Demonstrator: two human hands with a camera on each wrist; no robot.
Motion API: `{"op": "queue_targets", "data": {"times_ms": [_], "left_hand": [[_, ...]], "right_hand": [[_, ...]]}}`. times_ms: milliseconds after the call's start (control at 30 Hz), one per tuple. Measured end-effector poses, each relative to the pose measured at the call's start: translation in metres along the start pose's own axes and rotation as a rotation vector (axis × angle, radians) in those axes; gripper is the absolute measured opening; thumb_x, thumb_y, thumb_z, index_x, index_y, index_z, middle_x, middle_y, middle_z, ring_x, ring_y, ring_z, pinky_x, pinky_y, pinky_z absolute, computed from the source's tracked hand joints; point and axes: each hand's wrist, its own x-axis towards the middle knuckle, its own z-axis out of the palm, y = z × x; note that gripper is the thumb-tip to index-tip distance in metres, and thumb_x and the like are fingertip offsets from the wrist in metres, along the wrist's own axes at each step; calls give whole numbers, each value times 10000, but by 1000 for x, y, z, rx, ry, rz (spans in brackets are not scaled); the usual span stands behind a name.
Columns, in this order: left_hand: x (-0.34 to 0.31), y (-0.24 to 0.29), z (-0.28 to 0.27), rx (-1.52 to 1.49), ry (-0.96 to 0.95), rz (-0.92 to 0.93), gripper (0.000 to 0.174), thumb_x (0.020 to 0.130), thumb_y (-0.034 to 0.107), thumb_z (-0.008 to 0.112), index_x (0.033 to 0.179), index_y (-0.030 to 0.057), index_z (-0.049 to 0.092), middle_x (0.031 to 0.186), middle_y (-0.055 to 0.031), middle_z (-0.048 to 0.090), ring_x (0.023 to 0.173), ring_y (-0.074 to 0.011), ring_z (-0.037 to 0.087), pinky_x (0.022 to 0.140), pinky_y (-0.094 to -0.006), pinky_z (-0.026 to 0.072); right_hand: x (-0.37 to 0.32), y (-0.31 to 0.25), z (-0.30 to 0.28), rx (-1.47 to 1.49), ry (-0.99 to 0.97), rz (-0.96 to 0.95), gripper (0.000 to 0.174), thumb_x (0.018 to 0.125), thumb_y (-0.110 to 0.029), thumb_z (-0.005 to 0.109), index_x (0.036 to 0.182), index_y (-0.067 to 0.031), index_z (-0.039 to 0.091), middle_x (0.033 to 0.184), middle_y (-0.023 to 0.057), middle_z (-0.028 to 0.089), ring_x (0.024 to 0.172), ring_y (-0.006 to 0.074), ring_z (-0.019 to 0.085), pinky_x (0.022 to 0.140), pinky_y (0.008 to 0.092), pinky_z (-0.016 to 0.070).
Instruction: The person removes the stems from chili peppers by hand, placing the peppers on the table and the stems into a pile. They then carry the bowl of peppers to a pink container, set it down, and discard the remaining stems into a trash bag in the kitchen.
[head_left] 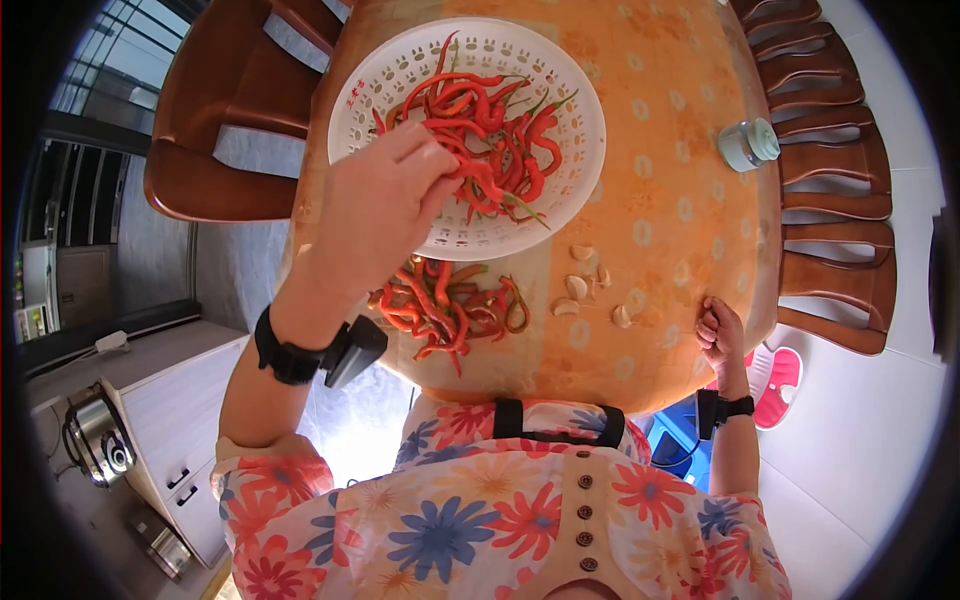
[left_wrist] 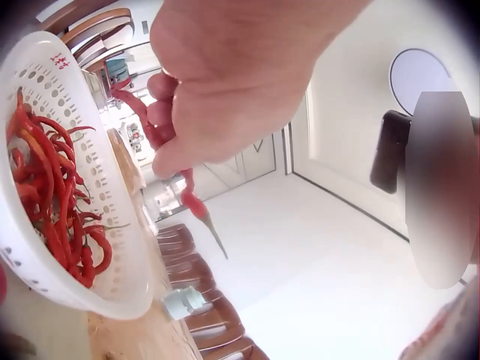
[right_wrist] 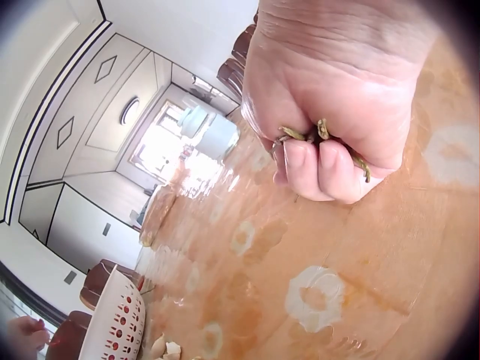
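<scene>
My left hand [head_left: 375,205] is raised over the near left side of a white perforated basket [head_left: 590,140]. It pinches a red chili pepper [left_wrist: 193,204], whose green stem points away from the fingers in the left wrist view. Many more red chili peppers [head_left: 490,110] lie tangled inside the basket. A second pile of red chili peppers [head_left: 440,310] lies on the table just below the basket. My right hand [head_left: 722,335] rests by the table's right edge, its fingers curled round several green chili stems [right_wrist: 322,130] that poke out of the fist.
Several garlic cloves [head_left: 577,287] lie on the orange patterned tablecloth [head_left: 650,220] between the basket and my right hand. A pale green-lidded jar [head_left: 748,145] stands near the table's right edge. Brown wooden chairs [head_left: 835,270] line the right side, with another chair [head_left: 230,110] at the left.
</scene>
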Motion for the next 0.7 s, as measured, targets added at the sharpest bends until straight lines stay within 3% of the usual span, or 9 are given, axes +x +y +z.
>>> {"op": "queue_targets", "data": {"times_ms": [67,167,300,400,700], "left_hand": [[-13,9,-3,54,73,66,138,691,71,688,789,50,593,765,-57,572,608,-211,564,527,-283,446],[-36,22,-3,-10,49,22,162,671,48,697,786,51,583,763,-66,570,611,-217,569,513,-285,448],[-62,41,7,-134,-23,-1,198,630,18,707,781,45,582,761,-84,561,619,-227,575,499,-304,450],[-76,52,16,-161,-57,16,220,605,1,704,784,40,583,761,-81,559,619,-231,573,506,-309,453],[-99,55,27,-107,-100,-3,228,567,-2,691,754,35,565,737,-78,534,640,-238,555,517,-317,446]], "right_hand": [[-5,-2,9,8,15,3,186,923,-214,432,814,-74,485,481,-45,285,345,59,285,303,191,204],[-39,-25,65,-87,-82,-59,180,923,-211,436,818,-74,487,487,-48,280,358,51,277,313,185,198],[-78,-42,156,-281,-352,58,192,916,-208,454,818,-56,516,507,-65,256,386,36,246,335,184,189],[-85,-28,208,-472,-599,200,225,914,-222,462,851,-25,552,530,-60,310,424,32,285,372,189,228],[-79,9,235,-634,-920,224,251,917,-249,460,847,-26,552,558,-49,401,472,37,357,427,204,309]]}}
